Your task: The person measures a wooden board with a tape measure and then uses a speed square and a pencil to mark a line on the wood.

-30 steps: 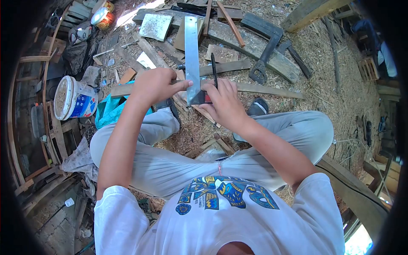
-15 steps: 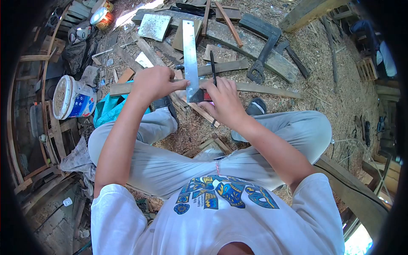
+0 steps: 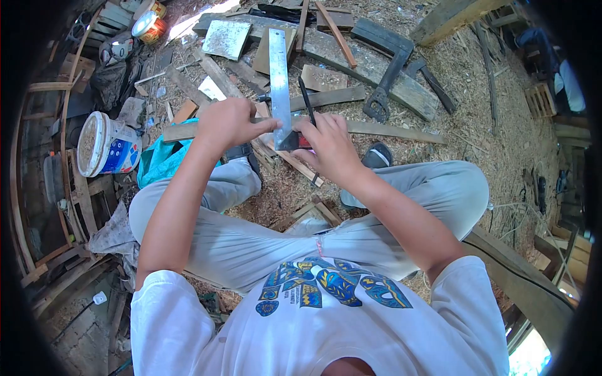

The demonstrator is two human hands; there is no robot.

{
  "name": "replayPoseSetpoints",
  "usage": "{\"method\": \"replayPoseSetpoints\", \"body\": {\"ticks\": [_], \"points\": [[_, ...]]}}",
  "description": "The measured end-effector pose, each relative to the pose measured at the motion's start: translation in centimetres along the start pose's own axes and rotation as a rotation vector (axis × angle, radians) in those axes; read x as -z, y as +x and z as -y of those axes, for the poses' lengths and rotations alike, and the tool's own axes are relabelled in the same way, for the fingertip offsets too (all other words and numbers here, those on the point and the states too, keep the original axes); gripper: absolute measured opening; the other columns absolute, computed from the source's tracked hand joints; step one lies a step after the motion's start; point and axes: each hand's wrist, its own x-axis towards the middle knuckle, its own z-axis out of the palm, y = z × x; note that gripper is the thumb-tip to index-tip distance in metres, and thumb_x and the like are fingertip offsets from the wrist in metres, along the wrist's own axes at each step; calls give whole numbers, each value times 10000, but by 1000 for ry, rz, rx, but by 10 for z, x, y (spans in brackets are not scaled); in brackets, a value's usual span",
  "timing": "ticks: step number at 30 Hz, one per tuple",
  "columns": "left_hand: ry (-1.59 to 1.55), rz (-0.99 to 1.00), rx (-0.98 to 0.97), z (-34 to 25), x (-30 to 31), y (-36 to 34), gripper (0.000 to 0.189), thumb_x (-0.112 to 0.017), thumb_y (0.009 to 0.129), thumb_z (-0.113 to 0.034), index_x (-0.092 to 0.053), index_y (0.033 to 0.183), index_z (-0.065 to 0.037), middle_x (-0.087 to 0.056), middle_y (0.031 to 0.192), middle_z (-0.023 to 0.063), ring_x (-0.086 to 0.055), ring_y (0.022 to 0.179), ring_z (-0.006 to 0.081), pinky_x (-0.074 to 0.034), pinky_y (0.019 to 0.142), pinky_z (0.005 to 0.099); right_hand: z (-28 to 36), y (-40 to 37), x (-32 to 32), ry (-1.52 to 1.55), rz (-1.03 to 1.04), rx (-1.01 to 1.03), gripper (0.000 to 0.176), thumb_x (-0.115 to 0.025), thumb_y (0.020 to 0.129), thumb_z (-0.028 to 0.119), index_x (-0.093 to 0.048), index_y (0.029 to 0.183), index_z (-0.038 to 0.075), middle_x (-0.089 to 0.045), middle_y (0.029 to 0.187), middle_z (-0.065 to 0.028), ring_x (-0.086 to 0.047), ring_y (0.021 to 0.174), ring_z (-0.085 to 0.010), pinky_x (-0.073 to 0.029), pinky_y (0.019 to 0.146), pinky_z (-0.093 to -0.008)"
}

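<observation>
My left hand (image 3: 229,125) is closed around a narrow wooden strip (image 3: 179,132), its thumb against the metal blade of a try square (image 3: 279,75). The blade lies across the strip and points away from me. My right hand (image 3: 329,143) grips the square at its dark and red stock, partly hidden by the fingers. A dark pencil (image 3: 306,97) sticks up from between the fingers of that hand. To the right, the strip (image 3: 401,132) extends past my right hand.
A handsaw (image 3: 384,94) and a hammer (image 3: 436,88) lie beyond my right hand. Several boards and a thick plank (image 3: 414,100) lie on ground strewn with shavings. A white bucket (image 3: 94,144) stands at left, beside a teal bag (image 3: 157,164).
The pencil has tipped to the left in my right hand, and the fingers of that hand have shifted slightly. My left hand and the square stay nearly in place.
</observation>
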Motion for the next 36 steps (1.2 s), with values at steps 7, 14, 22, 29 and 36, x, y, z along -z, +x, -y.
{"method": "replayPoseSetpoints", "body": {"ticks": [7,14,22,29,36], "points": [[-34,33,32,-3,-1,2,827,-733,792,-805,-771,783,22,-714,711,210,-742,737,390,-581,700,494,-2,-2,4,-16,38,-28,557,-914,760,264,-630,1210,101,-634,1107,-130,-610,1140,-348,-414,1023,-488],[-40,36,44,-1,-2,5,821,-750,773,-805,-779,792,15,-719,714,202,-746,734,379,-588,700,485,-5,-9,17,-104,121,-197,525,-918,734,203,-625,1156,92,-640,1105,-131,-625,1127,-347,-429,1005,-495],[-43,79,56,-4,3,7,812,-760,780,-785,-783,810,25,-719,717,208,-744,727,373,-586,696,477,-6,-8,17,-185,169,-319,549,-885,741,103,-599,1206,48,-632,1120,-187,-642,1109,-389,-550,922,-500],[-46,112,85,-5,4,8,782,-758,775,-787,-788,797,-6,-731,729,183,-754,745,356,-587,690,468,-1,-7,15,32,265,-564,581,-864,782,73,-531,1254,5,-567,1217,-261,-683,1059,-485,-589,862,-557],[-20,111,85,-6,4,8,763,-745,773,-804,-784,791,-42,-753,756,157,-773,785,349,-607,701,457,-8,-12,9,151,151,-484,611,-905,791,170,-528,1248,20,-549,1230,-260,-685,1037,-497,-586,874,-556]]}}
